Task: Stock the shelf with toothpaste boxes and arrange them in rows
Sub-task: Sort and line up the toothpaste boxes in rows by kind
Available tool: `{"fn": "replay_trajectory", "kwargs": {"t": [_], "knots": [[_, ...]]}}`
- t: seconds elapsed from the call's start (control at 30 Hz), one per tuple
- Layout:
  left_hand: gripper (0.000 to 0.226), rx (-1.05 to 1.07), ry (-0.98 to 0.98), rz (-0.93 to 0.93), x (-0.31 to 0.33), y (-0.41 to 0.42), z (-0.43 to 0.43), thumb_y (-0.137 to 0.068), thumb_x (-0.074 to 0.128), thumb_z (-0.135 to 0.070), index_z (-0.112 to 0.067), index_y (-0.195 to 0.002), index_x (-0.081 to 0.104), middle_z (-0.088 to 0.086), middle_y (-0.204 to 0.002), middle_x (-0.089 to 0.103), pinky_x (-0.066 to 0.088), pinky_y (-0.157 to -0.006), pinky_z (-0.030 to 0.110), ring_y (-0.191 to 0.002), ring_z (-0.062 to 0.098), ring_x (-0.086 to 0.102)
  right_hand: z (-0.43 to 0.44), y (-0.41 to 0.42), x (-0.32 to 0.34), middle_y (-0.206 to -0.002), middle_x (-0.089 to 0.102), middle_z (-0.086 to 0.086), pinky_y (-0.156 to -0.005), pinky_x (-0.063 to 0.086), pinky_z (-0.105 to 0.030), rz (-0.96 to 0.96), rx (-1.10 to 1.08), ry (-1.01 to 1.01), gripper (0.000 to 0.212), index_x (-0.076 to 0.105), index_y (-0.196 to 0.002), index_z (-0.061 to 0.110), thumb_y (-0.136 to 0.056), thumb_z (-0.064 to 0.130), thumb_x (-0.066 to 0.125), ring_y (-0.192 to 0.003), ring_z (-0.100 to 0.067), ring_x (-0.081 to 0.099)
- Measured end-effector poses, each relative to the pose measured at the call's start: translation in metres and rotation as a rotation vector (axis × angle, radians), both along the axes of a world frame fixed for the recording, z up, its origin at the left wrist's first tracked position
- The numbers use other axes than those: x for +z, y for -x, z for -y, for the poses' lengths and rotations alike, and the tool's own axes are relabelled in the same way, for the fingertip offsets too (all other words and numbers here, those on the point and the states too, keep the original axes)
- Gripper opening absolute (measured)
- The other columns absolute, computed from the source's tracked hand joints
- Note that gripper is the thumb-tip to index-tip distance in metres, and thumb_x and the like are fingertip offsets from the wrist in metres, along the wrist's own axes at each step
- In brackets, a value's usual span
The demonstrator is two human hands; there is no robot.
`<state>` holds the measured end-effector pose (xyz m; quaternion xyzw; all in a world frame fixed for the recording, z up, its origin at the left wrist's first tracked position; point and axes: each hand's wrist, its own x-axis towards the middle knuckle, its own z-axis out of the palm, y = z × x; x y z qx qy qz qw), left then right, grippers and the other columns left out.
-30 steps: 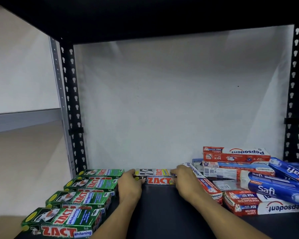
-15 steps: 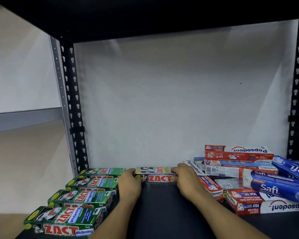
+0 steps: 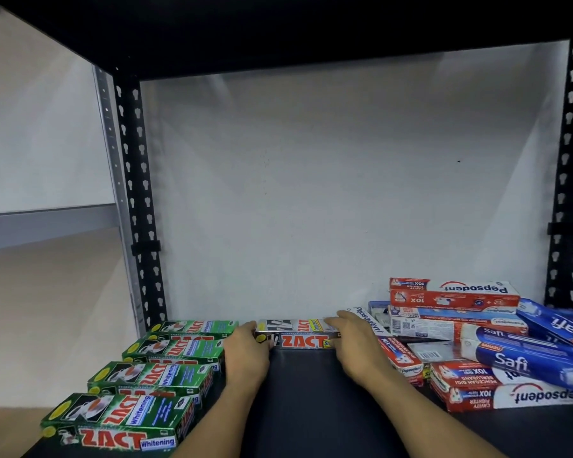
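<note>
Head view: the grey box (image 3: 298, 333) has barely shifted, lying at the back of the shelf (image 3: 311, 391) beside the green boxes (image 3: 153, 375). The left hand (image 3: 245, 353) and right hand (image 3: 356, 347) still grip its ends, fingers curled round it, so it seems placed, starting a second row.

I saw green Zact boxes (image 3: 123, 414) at 9 o'clock, silver-and-red Zact box (image 3: 298, 335) at 12, red-white Pepsodent boxes (image 3: 454, 294), blue Safi boxes (image 3: 523, 355) at 3.

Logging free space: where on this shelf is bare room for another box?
Bare shelf runs down the middle, between the green ZACT row and the crowded Pepsodent and Safi pile, in front of the silver ZACT box that the left hand and right hand hold.
</note>
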<state>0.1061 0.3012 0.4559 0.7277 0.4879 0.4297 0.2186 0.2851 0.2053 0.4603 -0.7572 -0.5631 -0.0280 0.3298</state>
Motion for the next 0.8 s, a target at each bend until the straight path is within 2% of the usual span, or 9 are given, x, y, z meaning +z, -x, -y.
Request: {"fn": "replay_trajectory", "kwargs": {"t": [0.07,0.13,0.2,0.33,0.47,0.53,0.6,0.67,0.8], "knots": [[0.025,-0.023,-0.007,-0.024,0.0,0.0,0.002,-0.085,0.074,-0.009,-0.011,-0.109,0.067,0.004,-0.103,0.07,0.05,-0.083,0.026,-0.1,0.021,0.066,0.008,0.0,0.005,-0.151,0.044,-0.002,-0.118,0.025,-0.03,-0.111,0.044,-0.081,0.047,0.056,-0.139,0.021,-0.093,0.008,0.06,-0.139,-0.019,0.04],[0.052,-0.042,-0.039,-0.046,0.001,-0.001,0.005,-0.088,0.072,-0.008,-0.01,-0.137,0.055,0.008,-0.132,0.061,0.048,-0.1,0.033,-0.12,0.024,0.059,0.02,-0.002,0.016,-0.148,0.048,0.002,-0.117,0.032,-0.03,-0.184,0.099,-0.222,0.044,0.059,-0.135,0.025,-0.093,0.011,0.064,-0.134,-0.014,0.045],[0.058,-0.082,-0.101,-0.038,0.005,-0.003,0.012,-0.089,0.07,-0.009,-0.015,-0.143,0.05,0.004,-0.143,0.053,0.045,-0.108,0.037,-0.125,0.022,0.055,0.036,-0.01,0.029,-0.141,0.054,0.007,-0.112,0.037,-0.029,-0.171,0.099,-0.369,0.039,0.064,-0.129,0.027,-0.093,0.013,0.066,-0.129,-0.01,0.049],[0.045,-0.224,-0.285,-0.028,0.011,-0.012,0.038,-0.088,0.068,-0.005,-0.023,-0.13,0.062,-0.012,-0.131,0.058,0.035,-0.101,0.013,-0.12,0.006,0.053,0.073,-0.051,0.057,-0.136,0.059,0.002,-0.108,0.031,-0.024,0.09,-0.032,-0.431,0.036,0.067,-0.126,0.023,-0.092,0.011,0.065,-0.128,-0.016,0.05],[0.038,-0.392,-0.333,-0.04,0.012,-0.032,0.06,-0.085,0.074,-0.011,-0.032,-0.116,0.068,-0.024,-0.117,0.06,0.038,-0.093,0.006,-0.11,-0.004,0.056,0.108,-0.116,0.08,-0.151,0.044,0.001,-0.12,0.018,-0.047,0.268,-0.279,-0.065,0.055,0.049,-0.141,0.037,-0.091,0.021,0.065,-0.141,-0.021,0.035],[0.035,-0.473,-0.351,-0.063,0.011,-0.045,0.066,-0.086,0.075,-0.017,-0.035,-0.114,0.068,-0.029,-0.114,0.058,0.04,-0.093,0.006,-0.109,-0.01,0.054,0.124,-0.144,0.086,-0.153,0.04,0.005,-0.117,0.012,-0.056,0.289,-0.355,0.165,0.062,0.039,-0.145,0.044,-0.092,0.024,0.061,-0.142,-0.022,0.031],[0.033,-0.536,-0.378,-0.086,0.013,-0.059,0.071,-0.086,0.075,-0.019,-0.036,-0.114,0.068,-0.034,-0.111,0.055,0.035,-0.09,0.0,-0.109,-0.016,0.051,0.138,-0.164,0.087,-0.146,0.048,0.006,-0.114,0.027,-0.05,0.235,-0.307,0.228,0.06,0.042,-0.143,0.046,-0.091,0.02,0.06,-0.133,-0.021,0.044],[0.033,-0.589,-0.39,-0.09,0.015,-0.075,0.073,-0.086,0.075,-0.019,-0.034,-0.114,0.068,-0.034,-0.111,0.055,0.036,-0.09,0.001,-0.109,-0.016,0.051,0.149,-0.178,0.085,-0.134,0.058,0.007,-0.102,0.046,-0.037,0.198,-0.25,0.154,0.056,0.051,-0.135,0.049,-0.09,0.017,0.061,-0.118,-0.016,0.055],[0.04,-0.646,-0.329,-0.06,0.022,-0.112,0.077,-0.087,0.072,-0.016,-0.035,-0.122,0.064,-0.025,-0.124,0.056,0.046,-0.096,0.014,-0.112,-0.009,0.053,0.173,-0.187,0.083,-0.118,0.061,0.019,-0.091,0.049,-0.031,0.276,-0.233,0.041,0.052,0.051,-0.124,0.062,-0.089,0.025,0.062,-0.105,-0.006,0.054]]}}
